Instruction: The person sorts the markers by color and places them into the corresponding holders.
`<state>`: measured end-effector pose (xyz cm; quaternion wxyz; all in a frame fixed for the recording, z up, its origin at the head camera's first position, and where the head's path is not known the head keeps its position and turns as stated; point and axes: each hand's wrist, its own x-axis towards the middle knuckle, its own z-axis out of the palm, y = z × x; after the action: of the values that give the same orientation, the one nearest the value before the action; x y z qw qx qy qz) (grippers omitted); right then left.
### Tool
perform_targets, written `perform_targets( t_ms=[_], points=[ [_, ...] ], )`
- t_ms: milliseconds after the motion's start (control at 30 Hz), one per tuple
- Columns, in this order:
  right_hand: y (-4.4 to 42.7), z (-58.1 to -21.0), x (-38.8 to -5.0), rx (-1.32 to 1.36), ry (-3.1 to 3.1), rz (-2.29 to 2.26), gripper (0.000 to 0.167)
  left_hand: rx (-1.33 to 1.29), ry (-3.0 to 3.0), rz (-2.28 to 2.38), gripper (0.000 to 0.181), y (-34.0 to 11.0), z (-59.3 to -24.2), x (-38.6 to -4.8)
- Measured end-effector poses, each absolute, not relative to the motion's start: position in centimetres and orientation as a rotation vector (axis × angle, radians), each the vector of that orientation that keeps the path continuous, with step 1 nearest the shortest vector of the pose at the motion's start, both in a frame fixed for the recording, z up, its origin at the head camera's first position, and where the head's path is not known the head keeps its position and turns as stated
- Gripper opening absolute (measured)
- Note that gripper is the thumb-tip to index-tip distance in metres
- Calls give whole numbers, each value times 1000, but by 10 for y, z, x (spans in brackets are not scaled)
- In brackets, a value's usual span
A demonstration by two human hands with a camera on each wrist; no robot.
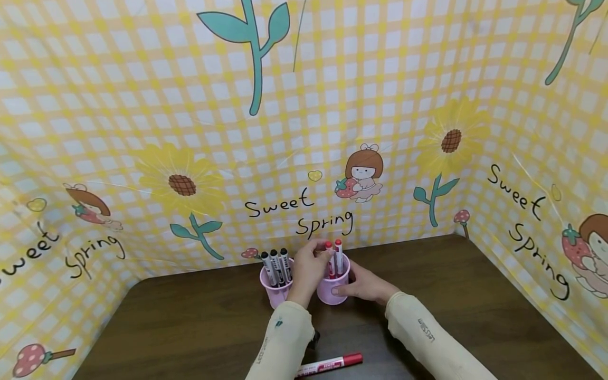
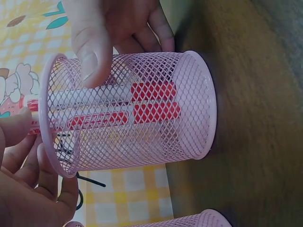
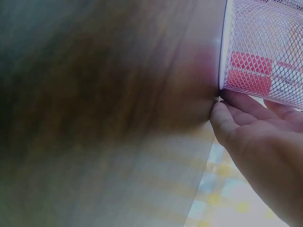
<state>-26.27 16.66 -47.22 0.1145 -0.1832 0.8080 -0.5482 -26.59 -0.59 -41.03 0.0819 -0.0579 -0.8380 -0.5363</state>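
A pink mesh pen holder stands upright on the table with two red-capped markers in it, their red lower ends showing through the mesh in the left wrist view. At its rim, my left hand pinches one red marker near the top between thumb and fingers. My right hand holds the holder from the right side, thumb on the front and the other fingers behind. Just left stands a second pink mesh holder containing several black-capped markers, partly hidden by my left hand.
Another red marker lies near the table's front, partly behind my left sleeve. A small black object, mostly hidden, pokes out beside that sleeve. Yellow checked cloth rises behind the brown table and along both sides.
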Motion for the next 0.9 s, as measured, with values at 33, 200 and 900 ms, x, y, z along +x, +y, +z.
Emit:
perform_targets(
  t_ms=[33, 200, 900],
  points=[
    [167, -472, -263, -543, 2363, -1612, 88, -176, -2505, -1598, 17, -6, -411, -266],
    [166, -471, -262, -571, 2348, -1627, 88, -209, -2491, -1573, 19, -5, -412, -266],
    [166, -471, -262, -527, 2357, -1609, 92, -186, -2407, -1664, 35, -5, -403, -260]
  ],
)
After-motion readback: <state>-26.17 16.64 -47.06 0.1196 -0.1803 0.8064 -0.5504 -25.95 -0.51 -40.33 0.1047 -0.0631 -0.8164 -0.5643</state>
